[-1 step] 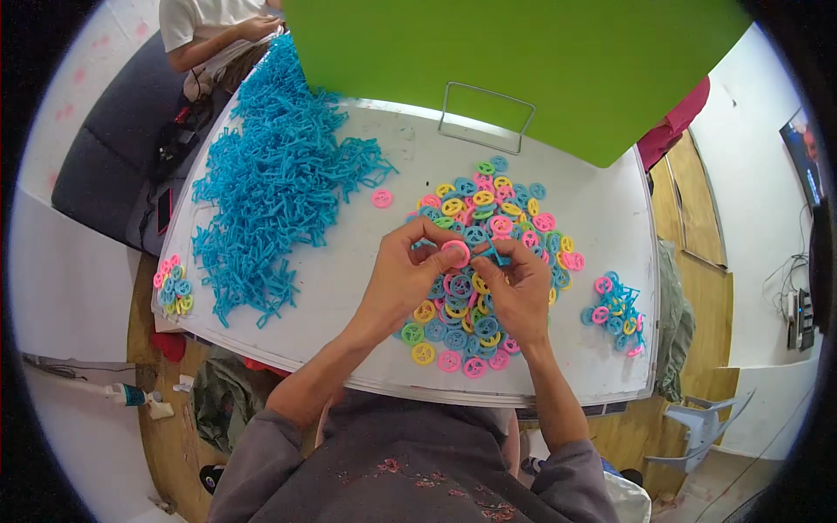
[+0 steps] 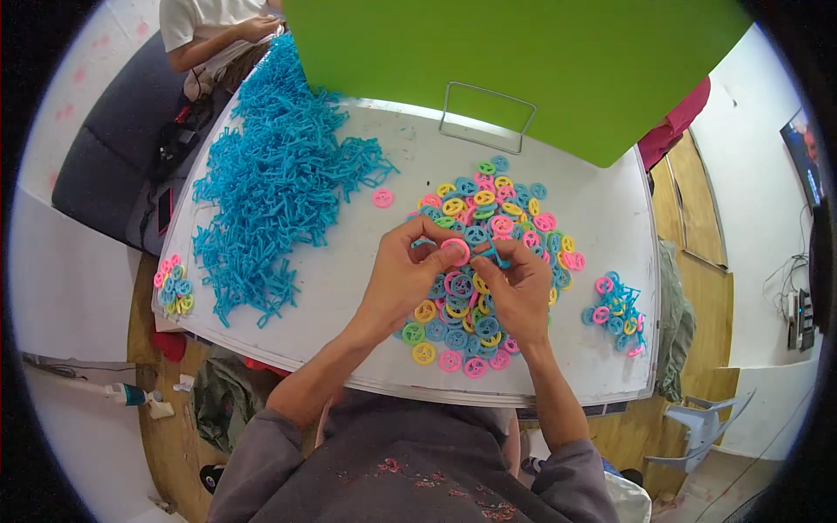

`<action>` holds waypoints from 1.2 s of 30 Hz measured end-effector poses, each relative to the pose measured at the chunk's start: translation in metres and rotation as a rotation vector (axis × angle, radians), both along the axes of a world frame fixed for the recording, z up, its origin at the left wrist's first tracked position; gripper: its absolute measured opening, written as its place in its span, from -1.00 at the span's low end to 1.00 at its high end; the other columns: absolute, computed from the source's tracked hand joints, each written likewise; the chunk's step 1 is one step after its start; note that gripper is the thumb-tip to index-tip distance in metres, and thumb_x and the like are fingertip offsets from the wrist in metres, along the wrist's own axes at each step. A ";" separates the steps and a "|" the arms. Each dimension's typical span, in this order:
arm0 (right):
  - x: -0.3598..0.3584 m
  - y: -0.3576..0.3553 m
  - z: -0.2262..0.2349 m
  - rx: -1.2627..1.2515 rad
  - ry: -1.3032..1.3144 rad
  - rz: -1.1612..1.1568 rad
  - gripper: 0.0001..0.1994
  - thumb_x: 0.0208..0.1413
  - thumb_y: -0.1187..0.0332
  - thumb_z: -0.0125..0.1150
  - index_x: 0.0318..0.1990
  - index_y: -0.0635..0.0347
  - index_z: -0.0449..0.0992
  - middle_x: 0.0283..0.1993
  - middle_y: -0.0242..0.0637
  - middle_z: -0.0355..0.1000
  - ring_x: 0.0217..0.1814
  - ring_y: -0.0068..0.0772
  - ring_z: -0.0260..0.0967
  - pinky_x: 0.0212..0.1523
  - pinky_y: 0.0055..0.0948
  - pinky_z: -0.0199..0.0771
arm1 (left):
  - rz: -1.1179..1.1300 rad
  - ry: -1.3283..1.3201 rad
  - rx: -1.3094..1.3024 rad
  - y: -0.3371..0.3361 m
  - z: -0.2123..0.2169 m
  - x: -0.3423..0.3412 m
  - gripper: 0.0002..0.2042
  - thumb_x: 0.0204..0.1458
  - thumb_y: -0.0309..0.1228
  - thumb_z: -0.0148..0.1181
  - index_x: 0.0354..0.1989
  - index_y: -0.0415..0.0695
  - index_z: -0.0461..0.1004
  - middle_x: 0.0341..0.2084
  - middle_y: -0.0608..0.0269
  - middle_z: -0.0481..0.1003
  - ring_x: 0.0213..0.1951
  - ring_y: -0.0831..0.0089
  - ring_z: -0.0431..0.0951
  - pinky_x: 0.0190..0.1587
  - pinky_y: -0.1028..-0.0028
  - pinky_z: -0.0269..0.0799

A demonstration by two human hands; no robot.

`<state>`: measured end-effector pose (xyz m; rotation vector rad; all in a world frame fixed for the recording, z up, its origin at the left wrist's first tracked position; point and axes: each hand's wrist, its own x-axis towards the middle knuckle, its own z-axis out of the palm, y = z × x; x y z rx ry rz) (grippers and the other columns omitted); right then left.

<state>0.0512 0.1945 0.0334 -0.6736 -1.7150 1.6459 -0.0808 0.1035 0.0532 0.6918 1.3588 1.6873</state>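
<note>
Over a heap of small plastic wheels [image 2: 458, 336] in pink, yellow, blue and green, my two hands meet. Pinched between the thumb and fingers of my left hand [image 2: 397, 277] is a pink spoked wheel [image 2: 455, 254]. My right hand [image 2: 523, 292] is closed on a thin blue plastic piece [image 2: 499, 256], with its fingertips close to the pink wheel. Whether the wheel and the blue piece are joined is too small to tell.
A large pile of blue plastic pieces [image 2: 270, 183] covers the table's left side. Blue pieces with wheels [image 2: 617, 315] lie at the right edge, and more wheels [image 2: 173, 286] at the left corner. A green panel [image 2: 523, 70] stands at the back; another person [image 2: 214, 35] sits far left.
</note>
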 end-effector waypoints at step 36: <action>-0.001 -0.002 0.015 0.497 -0.264 -0.069 -0.80 0.00 0.57 0.20 -0.18 0.25 0.50 -0.34 -0.28 0.51 -0.35 -0.61 0.46 -0.35 -0.61 0.43 | 0.106 0.214 0.031 0.002 -0.011 0.001 -0.79 0.04 -0.58 0.15 -0.13 -0.29 0.48 -0.29 0.19 0.49 -0.25 0.53 0.51 -0.18 0.55 0.44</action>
